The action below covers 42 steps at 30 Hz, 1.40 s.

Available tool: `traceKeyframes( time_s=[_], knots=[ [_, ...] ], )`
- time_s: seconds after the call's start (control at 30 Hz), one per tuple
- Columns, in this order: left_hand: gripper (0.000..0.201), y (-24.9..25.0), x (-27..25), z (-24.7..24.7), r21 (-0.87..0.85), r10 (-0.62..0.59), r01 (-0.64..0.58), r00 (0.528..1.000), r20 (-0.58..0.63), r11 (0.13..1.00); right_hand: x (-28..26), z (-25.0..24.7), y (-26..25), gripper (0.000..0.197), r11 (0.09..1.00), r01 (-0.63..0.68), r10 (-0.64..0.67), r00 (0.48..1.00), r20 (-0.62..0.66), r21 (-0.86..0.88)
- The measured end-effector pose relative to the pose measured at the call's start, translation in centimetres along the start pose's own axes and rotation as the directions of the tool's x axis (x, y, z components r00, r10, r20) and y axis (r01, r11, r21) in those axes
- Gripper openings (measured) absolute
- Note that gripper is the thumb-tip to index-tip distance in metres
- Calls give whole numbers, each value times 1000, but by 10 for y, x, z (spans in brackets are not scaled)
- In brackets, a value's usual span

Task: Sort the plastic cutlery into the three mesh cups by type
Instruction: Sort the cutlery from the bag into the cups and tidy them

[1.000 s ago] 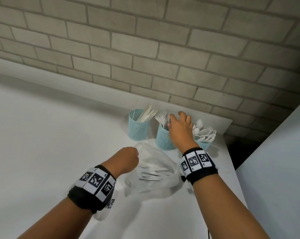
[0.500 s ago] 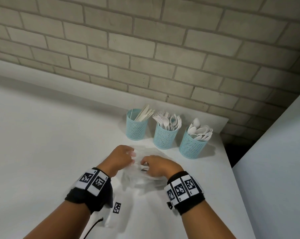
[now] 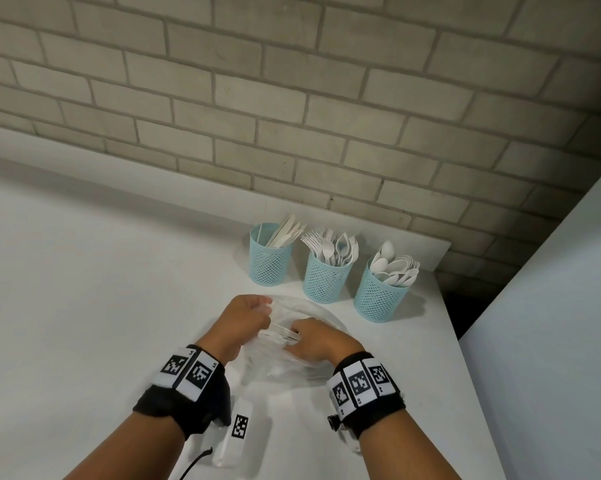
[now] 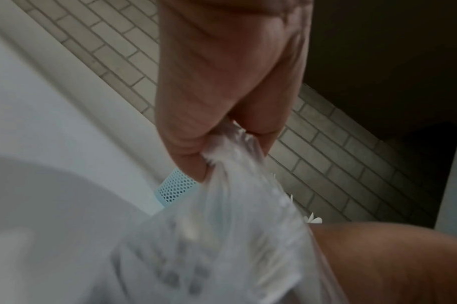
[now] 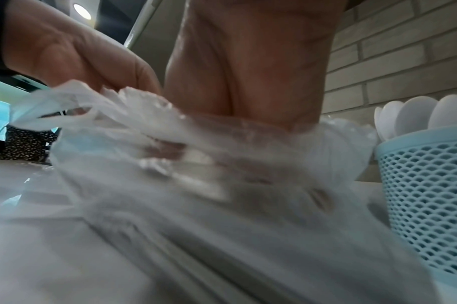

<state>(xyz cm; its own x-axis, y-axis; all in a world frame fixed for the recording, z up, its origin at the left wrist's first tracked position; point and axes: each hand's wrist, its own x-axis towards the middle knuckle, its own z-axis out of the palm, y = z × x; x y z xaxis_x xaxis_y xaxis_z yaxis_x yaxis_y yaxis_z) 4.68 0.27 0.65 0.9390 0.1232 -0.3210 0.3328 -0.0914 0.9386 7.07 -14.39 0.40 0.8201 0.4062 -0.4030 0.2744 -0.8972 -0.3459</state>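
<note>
On the white surface (image 3: 84, 289), the left hand (image 3: 245, 315) is bunched into a fist, its fingers (image 4: 193, 144) and thumb pinching a gathered edge of a clear, crinkled plastic bag (image 3: 285, 362); the left wrist view shows the film squeezed into a tight white tuft between them. The bag lies on the surface in front of the cups, thin and see-through, with pale shapes showing faintly inside that are too blurred to name. Just to the right, the right hand (image 3: 318, 341) reaches down into the bag's mouth, and the right wrist view shows its fingers (image 5: 167, 151) inside the film, curled; whether they hold anything cannot be told. Behind the hands, three light blue mesh cups stand upright in a row near the brick wall (image 3: 292, 98), close beside each other but apart. The left cup (image 3: 269, 261) holds white plastic knives (image 3: 287, 232) leaning to the right. The middle cup (image 3: 326, 280) is packed with white forks (image 3: 330, 245), with at least one spoon bowl among the tines. The right cup (image 3: 380, 296) holds white spoons (image 3: 394, 266), bowls up and fanned to the right.
</note>
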Motion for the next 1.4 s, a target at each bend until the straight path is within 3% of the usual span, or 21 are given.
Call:
traceKeyframes(
  time_s=[0.5, 0.83, 1.07, 1.2, 1.3, 1.4],
  knots=[
    [46, 4, -4, -2, 18, 9, -9, 1000, -1, 1000, -3, -1, 2, 13, 996, 56, -50, 995, -82, 75],
    [37, 3, -4, -3, 25, 44, -44, 999, -1, 999, -6, -7, 11, 17, 992, 113, -104, 982, -157, 52],
    [20, 6, -2, -5, -90, -32, 27, 998, -52, 996, -12, -18, 18, 16, 982, 92, -79, 993, -86, 165],
    [20, 9, -4, -5, -52, -79, 77, 996, -46, 996, -19, -26, 18, 18, 904, 156, -126, 987, -100, 399],
    [22, 9, -3, -5, 136, 55, -45, 996, -74, 990, -21, -29, 18, 14, 850, 215, -161, 975, -153, 482],
    [27, 16, -4, -5, 287, 249, -174, 936, -249, 942, -20, -31, 16, 9, 781, 256, -153, 963, -223, 570]
  ],
)
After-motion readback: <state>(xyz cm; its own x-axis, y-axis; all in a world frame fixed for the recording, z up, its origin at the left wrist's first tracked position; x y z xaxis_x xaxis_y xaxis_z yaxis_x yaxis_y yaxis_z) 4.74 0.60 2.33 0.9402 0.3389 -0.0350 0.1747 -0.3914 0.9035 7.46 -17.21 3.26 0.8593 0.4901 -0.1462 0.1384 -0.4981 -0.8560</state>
